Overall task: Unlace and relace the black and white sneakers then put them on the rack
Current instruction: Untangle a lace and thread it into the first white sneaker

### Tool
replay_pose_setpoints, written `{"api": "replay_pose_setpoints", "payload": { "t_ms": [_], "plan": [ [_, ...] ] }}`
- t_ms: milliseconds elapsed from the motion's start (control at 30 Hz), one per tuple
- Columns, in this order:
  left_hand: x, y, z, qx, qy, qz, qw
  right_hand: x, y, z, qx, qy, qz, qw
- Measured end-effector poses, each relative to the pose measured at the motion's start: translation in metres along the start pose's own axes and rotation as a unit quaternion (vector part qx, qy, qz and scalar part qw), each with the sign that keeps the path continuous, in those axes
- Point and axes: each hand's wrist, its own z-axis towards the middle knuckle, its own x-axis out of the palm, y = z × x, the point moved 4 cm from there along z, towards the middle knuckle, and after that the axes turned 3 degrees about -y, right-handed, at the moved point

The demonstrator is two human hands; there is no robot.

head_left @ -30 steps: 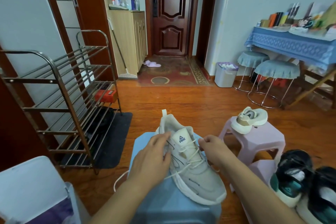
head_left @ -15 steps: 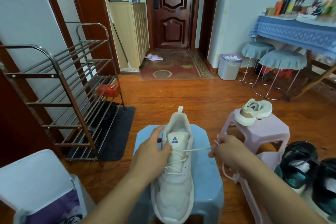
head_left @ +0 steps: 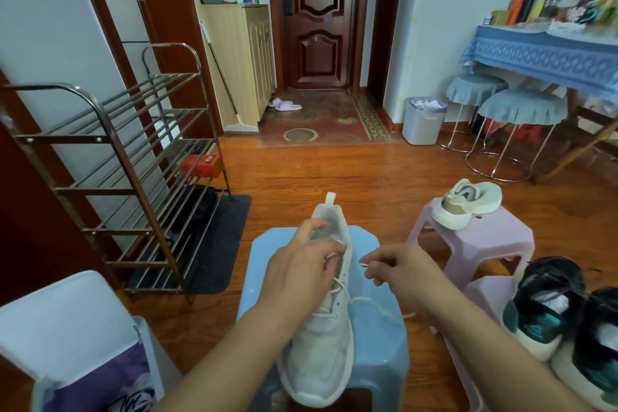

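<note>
A white mesh sneaker (head_left: 326, 341) lies toe toward me on a light blue plastic stool (head_left: 374, 328). My left hand (head_left: 301, 267) grips its tongue and collar, covering the upper eyelets. To the right of the shoe, my right hand (head_left: 393, 269) pinches the tipped end of the white lace (head_left: 363, 265); the loose lace trails over the stool. Two black and teal sneakers with white soles (head_left: 548, 308) stand at the lower right. The metal shoe rack (head_left: 127, 177) stands at the left.
A cream sneaker (head_left: 466, 202) sits on a pink stool (head_left: 468, 244). A white box with a purple bag (head_left: 77, 341) is at the lower left. A bin (head_left: 423, 120), two covered stools (head_left: 521, 110) and a blue-clothed table (head_left: 548, 53) lie at the right. A dark mat (head_left: 217, 244) lies under the rack.
My left hand moved up over the tongue, hiding its logo. My right hand came in closer to the shoe, and the lace that was pulled taut across now hangs slack.
</note>
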Motion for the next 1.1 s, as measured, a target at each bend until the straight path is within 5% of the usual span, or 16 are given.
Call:
{"api": "replay_pose_setpoints", "payload": {
  "t_ms": [133,533,1100],
  "plan": [
    [0.004,-0.006,0.0,0.007,0.029,-0.014,0.999,0.013,0.002,-0.001,-0.006,-0.03,0.063,0.998],
    [0.001,0.001,0.002,-0.02,0.037,-0.071,0.997,0.023,0.012,-0.007,-0.02,-0.094,-0.023,0.995],
    [-0.001,0.003,0.008,-0.073,0.088,-0.156,0.981,0.025,0.01,-0.006,-0.007,-0.086,0.017,0.996]
  ]
}}
